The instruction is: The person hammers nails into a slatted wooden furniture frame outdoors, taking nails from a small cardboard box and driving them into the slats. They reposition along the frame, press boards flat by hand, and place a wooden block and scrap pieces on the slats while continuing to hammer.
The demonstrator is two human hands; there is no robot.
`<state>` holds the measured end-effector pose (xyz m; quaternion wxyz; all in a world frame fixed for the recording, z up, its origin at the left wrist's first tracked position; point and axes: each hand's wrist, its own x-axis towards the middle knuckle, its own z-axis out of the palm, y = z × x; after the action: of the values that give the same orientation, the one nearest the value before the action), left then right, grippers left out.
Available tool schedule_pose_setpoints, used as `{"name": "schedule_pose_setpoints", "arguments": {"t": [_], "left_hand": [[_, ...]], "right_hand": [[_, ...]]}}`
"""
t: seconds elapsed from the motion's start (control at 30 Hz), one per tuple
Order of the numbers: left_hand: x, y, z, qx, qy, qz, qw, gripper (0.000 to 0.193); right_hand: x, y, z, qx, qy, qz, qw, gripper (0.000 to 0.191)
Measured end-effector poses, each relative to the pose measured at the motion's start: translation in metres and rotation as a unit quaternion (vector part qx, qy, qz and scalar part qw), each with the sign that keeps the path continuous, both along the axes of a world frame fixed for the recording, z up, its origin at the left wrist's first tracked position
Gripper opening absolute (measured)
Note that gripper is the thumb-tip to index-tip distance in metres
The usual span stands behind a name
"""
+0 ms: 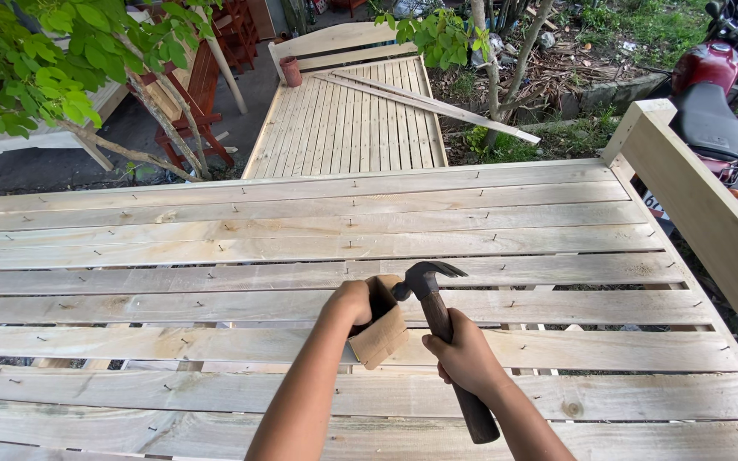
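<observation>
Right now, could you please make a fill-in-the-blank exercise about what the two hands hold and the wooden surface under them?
1. The right hand grips a claw ____ by its wooden handle.
2. The left hand holds a small ____ box.
3. Both hands are above a frame of pale wooden ____.
4. In the top right corner stands a red ____.

Missing words: hammer; cardboard; slats; motorcycle.

One head-worn camera looks down and forward, close over the slats [215, 256], with the yard and motorbike [711, 85] beyond.
</observation>
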<state>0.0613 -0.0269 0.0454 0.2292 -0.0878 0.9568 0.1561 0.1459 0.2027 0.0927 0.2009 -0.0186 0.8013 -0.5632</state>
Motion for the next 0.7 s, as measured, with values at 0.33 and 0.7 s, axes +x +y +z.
{"name": "schedule_pose_setpoints", "arguments": {"t": [0.33, 0.7], "left_hand": [[0.021, -0.007, 0.037, 0.368, 0.074, 0.143, 0.916, 0.003], [-0.05, 0.136, 0.038, 0.485, 0.11, 0.034, 0.867, 0.01]], "right_hand": [[-0.016, 0.041, -0.01, -0.043, -0.012, -0.009, 0.999, 0.021], [-0.045, 0.139, -0.029, -0.063, -0.032, -0.099, 0.993, 0.021]]}}
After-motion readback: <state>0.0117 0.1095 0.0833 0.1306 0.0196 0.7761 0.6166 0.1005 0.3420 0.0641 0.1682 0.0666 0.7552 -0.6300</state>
